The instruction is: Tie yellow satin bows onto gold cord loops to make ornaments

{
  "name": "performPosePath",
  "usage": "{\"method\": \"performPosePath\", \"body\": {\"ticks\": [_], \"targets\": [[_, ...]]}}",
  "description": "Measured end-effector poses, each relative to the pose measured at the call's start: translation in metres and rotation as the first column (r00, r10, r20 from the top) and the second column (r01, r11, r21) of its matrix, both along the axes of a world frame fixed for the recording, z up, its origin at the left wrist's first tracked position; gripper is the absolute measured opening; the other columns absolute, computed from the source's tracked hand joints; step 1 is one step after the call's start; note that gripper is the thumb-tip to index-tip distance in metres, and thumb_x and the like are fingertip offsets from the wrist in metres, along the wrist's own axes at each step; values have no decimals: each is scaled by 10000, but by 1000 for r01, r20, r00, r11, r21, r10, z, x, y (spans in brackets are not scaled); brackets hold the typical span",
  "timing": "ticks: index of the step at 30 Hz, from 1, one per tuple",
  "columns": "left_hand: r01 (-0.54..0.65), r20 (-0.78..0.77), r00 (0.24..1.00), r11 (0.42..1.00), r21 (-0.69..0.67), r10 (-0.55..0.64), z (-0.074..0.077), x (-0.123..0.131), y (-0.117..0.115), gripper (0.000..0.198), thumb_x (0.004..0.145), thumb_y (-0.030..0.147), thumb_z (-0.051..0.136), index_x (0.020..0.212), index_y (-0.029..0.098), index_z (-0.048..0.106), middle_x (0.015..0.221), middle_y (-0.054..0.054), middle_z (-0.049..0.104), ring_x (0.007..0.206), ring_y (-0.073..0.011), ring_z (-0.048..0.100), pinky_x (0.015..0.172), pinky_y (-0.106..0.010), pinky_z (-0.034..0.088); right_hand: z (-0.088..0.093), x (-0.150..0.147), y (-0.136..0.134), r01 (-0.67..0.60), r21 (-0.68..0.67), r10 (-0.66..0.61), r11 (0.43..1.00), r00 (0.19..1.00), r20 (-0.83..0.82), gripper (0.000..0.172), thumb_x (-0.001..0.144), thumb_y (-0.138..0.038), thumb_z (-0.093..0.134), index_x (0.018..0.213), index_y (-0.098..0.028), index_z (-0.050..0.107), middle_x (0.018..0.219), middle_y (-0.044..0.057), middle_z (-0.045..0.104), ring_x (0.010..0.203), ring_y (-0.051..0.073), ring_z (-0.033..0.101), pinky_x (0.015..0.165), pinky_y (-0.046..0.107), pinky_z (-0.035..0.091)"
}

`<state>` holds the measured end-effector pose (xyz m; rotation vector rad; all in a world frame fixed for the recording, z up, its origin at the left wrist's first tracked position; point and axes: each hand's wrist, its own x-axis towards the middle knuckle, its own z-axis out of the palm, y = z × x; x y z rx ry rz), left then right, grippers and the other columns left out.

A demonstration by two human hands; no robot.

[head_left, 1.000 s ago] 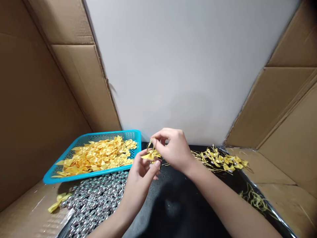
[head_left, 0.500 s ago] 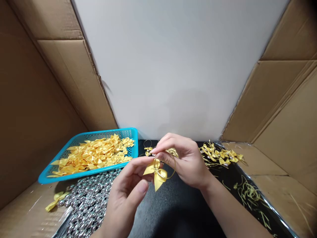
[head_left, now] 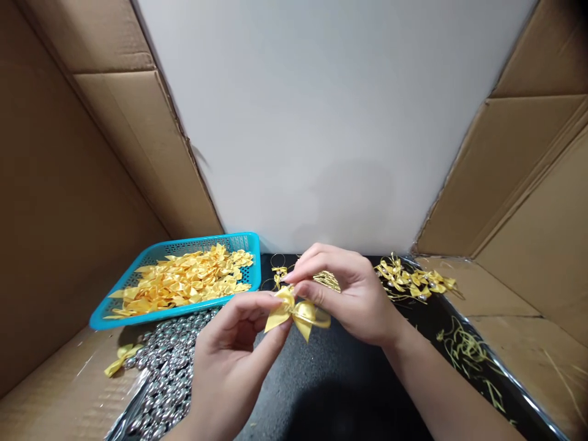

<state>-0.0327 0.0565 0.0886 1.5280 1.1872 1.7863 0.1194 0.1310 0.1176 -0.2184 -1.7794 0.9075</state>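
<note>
A yellow ribbon bow [head_left: 304, 313] with a thin gold cord around it is held up over the black tray, between my hands. My left hand [head_left: 239, 349] pinches its left side between thumb and forefinger. From the upper right, my right hand [head_left: 340, 288] closes thumb and forefinger at the bow's top edge; whether it grips the cord or the ribbon is hidden by the fingers. Behind my hands lie a bow with a cord loop [head_left: 278, 272] and a bundle of gold cords [head_left: 327, 280].
A blue basket [head_left: 98, 318] full of yellow bows stands at left. Silver beads [head_left: 168, 373] pile before it, beside a loose bow [head_left: 122, 360]. Finished-looking bows with beads [head_left: 416, 282] and cord scraps [head_left: 468, 346] lie right on the black tray [head_left: 413, 380]. Cardboard walls [head_left: 542, 159] enclose both sides.
My left thumb has come up and closed on the bow, where it stood apart before. The bow has turned and tilted to the right. My right hand stays near its top.
</note>
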Motion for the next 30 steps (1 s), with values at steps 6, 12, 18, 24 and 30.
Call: {"method": "performPosePath", "body": {"ticks": [6, 12, 18, 24, 30], "targets": [[-38, 11, 999, 999, 14, 38, 2, 0, -1, 225, 713, 80, 733, 796, 288, 714, 753, 87, 749, 683, -70, 707, 602, -69, 532, 12, 12, -8, 3, 83, -9, 997, 997, 73, 156, 821, -248, 728, 930, -137, 708, 866, 37, 685, 797, 134, 607, 734, 283, 481], [-60, 1, 998, 998, -24, 60, 1, -1, -1, 216, 717, 105, 756, 806, 297, 709, 711, 92, 732, 632, -66, 686, 559, -66, 519, 16, 19, -14, 123, 330, -224, 936, 931, 289, 293, 714, -269, 828, 931, -147, 674, 872, 18, 703, 813, 158, 599, 775, 329, 419], [-56, -1, 998, 998, -22, 56, 3, 0, -2, 188, 706, 114, 763, 780, 279, 713, 654, 82, 722, 575, -62, 663, 545, -70, 518, 13, 16, -11, 168, 313, -286, 935, 880, 379, 71, 884, -142, 640, 830, -169, 677, 826, -6, 702, 787, 135, 582, 782, 320, 386], [-74, -9, 997, 997, -17, 73, 3, -2, -2, 159, 704, 130, 764, 778, 261, 713, 653, 67, 725, 571, -70, 667, 542, -80, 531, 14, 15, -11, 148, 287, -260, 946, 877, 404, 79, 898, -158, 633, 847, -182, 688, 836, -5, 712, 796, 139, 590, 777, 313, 371], [-78, -86, 993, 996, 42, 82, -2, -4, -1, 189, 730, 113, 752, 824, 268, 701, 696, 82, 718, 594, -59, 664, 551, -74, 529, 12, 14, -13, 177, 361, -328, 916, 849, 414, 94, 909, -181, 617, 836, -166, 673, 835, -4, 703, 788, 137, 578, 774, 319, 341]]}}
